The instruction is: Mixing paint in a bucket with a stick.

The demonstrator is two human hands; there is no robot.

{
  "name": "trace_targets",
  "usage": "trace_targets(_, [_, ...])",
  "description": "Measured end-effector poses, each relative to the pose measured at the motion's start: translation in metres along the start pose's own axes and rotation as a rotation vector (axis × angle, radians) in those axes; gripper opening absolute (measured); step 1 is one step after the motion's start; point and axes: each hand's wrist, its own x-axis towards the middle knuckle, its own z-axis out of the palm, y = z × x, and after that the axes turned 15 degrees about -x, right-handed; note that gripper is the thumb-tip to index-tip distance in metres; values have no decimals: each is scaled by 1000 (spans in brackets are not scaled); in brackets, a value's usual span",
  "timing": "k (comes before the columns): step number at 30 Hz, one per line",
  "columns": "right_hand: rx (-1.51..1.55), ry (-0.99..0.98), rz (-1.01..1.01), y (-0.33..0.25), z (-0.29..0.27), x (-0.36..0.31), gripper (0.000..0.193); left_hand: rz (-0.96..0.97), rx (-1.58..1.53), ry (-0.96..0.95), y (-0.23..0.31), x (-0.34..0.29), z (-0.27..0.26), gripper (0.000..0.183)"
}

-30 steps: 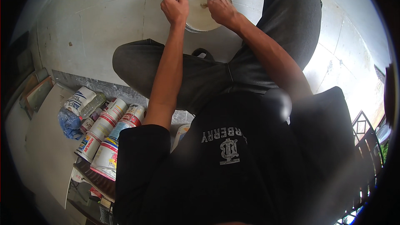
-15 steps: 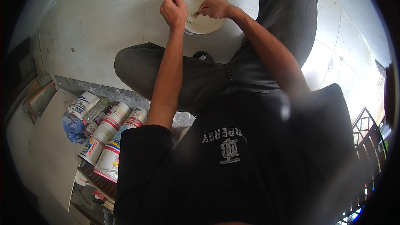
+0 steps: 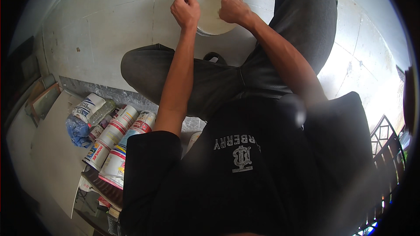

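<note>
A white bucket [image 3: 213, 25] with pale, creamy paint on its inside is tilted so that its mouth faces me. My left hand [image 3: 185, 10] is closed on the left side of its rim. At the right part of the bucket's mouth is my right hand [image 3: 235, 11], its fingers curled in a fist. The paintbrush in that fist is mostly hidden now by the fingers; its bristles showed a moment ago. How deep the paint lies in the bucket cannot be made out.
Below the bucket are my legs in dark trousers [image 3: 302, 26] and a dark sandal [image 3: 214, 57]. Several paint cans [image 3: 109, 135] stand at the lower left, beside a clear plastic bottle [image 3: 103, 112] and a blue bag [image 3: 78, 131]. Dark metal grating [image 3: 387, 159] is at the right.
My right hand has shifted right and slightly down inside the bucket's mouth, turning so the brush bristles no longer show. My left hand and the bucket have moved slightly right.
</note>
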Motion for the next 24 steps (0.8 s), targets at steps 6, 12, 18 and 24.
trace_targets(6, [131, -255, -116, 15, 23, 22, 33, 10, 0, -15, 2, -4, 8, 29])
trace_targets(12, [317, -100, 58, 26, 24, 19, 38, -1, -18, -16, 6, -1, 9, 29])
trace_targets(18, [314, -174, -98, 27, 29, 28, 30, -59, 0, -59, 6, -1, 7, 26])
trace_targets(24, [-80, -44, -284, 35, 43, 34, 31, -15, -20, -28, 7, 1, 13, 28])
